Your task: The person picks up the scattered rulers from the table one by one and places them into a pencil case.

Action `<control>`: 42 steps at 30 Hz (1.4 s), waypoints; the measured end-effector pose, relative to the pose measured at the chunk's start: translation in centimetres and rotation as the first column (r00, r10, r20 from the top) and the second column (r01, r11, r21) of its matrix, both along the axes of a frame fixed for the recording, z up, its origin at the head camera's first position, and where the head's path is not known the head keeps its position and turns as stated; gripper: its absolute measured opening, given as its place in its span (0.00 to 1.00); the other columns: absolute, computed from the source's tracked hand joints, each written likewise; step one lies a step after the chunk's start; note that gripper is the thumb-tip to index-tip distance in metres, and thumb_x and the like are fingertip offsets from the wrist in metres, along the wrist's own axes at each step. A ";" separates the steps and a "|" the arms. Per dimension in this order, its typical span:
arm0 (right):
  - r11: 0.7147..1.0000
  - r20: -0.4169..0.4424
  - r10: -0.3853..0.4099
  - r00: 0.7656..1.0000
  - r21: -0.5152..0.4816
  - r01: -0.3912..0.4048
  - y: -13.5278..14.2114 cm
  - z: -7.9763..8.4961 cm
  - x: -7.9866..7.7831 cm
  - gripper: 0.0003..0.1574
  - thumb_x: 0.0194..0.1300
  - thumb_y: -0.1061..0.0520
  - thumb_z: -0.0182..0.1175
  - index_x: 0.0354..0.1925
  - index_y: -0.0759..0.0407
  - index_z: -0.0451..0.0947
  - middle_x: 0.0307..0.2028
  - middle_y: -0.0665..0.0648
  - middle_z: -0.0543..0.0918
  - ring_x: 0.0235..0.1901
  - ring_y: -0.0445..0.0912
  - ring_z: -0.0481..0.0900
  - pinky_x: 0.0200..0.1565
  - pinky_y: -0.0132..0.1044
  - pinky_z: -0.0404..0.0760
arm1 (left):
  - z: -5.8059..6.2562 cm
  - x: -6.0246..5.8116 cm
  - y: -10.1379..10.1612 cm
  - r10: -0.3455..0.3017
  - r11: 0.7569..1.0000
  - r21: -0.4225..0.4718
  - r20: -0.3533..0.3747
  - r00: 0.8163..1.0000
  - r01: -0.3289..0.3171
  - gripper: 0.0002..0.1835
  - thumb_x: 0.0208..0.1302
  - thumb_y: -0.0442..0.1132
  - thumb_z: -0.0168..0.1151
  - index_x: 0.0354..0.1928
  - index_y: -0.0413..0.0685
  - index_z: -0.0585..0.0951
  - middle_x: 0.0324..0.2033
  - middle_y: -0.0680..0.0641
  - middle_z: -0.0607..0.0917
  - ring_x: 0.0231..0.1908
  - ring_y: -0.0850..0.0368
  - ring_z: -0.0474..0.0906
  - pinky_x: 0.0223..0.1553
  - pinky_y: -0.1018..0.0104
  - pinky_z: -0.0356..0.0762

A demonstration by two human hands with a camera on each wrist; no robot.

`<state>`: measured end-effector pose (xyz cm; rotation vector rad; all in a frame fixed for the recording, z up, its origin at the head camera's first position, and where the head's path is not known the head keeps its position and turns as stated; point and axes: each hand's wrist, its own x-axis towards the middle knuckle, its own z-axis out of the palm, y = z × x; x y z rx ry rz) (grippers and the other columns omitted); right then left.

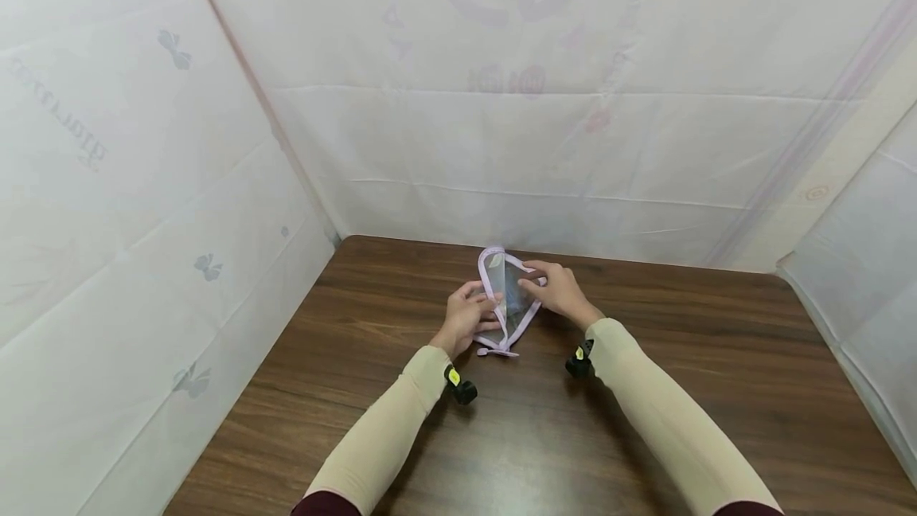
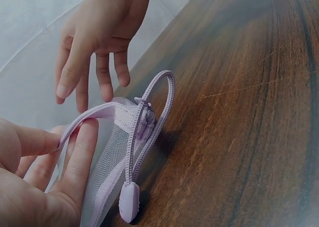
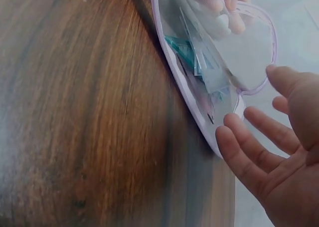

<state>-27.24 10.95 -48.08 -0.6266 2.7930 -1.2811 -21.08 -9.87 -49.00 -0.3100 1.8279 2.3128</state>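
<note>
A see-through mesh zipper pouch (image 1: pixel 510 297) with lilac trim lies on the table, its zipped edge spread apart. My left hand (image 1: pixel 466 315) pinches one trimmed edge between thumb and fingers, clearly seen in the left wrist view. Beside the opposite edge is my right hand (image 1: pixel 560 291), its fingers loosely extended; in the right wrist view the thumb and fingertips are close to the trim without gripping it. Inside the pouch are a teal plastic piece (image 3: pixel 182 50) and a clear flat plastic piece (image 3: pixel 212 70), partly blurred by the mesh. A lilac cord pull (image 2: pixel 128 202) dangles from the zipper end.
The brown wood-grain table (image 1: pixel 344 325) ends at a back edge just behind the pouch. Whitish printed sheeting (image 1: pixel 458 142) hangs behind it and along both sides. Small black cameras (image 1: pixel 462 388) are strapped at both wrists over cream sleeves.
</note>
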 end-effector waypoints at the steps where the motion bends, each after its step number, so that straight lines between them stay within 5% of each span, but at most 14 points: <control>1: 1.000 -0.008 0.000 1.000 -0.003 0.000 0.1 0.0 0.0 0.30 0.72 0.49 0.66 0.66 0.60 0.77 0.50 0.62 0.88 0.48 0.57 0.86 0.45 0.50 0.87 | 0.0 0.0 0.1 -0.001 1.000 0.000 -0.001 1.000 0.001 0.23 0.69 0.29 0.66 0.64 0.40 0.74 0.53 0.37 0.86 0.30 0.55 0.83 0.38 0.53 0.91; 24: 0.999 -0.052 -0.031 0.998 -0.046 0.029 2.0 0.1 0.3 0.30 0.72 0.48 0.66 0.66 0.60 0.77 0.51 0.62 0.88 0.29 0.50 0.85 0.31 0.42 0.85 | 0.1 0.1 -0.5 0.028 1.000 0.012 -0.008 1.000 -0.028 0.23 0.69 0.28 0.66 0.64 0.37 0.73 0.49 0.38 0.86 0.29 0.55 0.81 0.34 0.58 0.90; 42: 1.000 -0.087 -0.013 0.996 -0.009 0.012 3.6 0.5 0.6 0.30 0.73 0.49 0.66 0.67 0.59 0.76 0.51 0.61 0.88 0.40 0.55 0.86 0.44 0.53 0.86 | -0.1 0.3 -1.1 0.036 0.999 0.023 -0.021 0.999 -0.036 0.24 0.68 0.28 0.66 0.65 0.39 0.74 0.53 0.37 0.86 0.28 0.56 0.82 0.36 0.55 0.91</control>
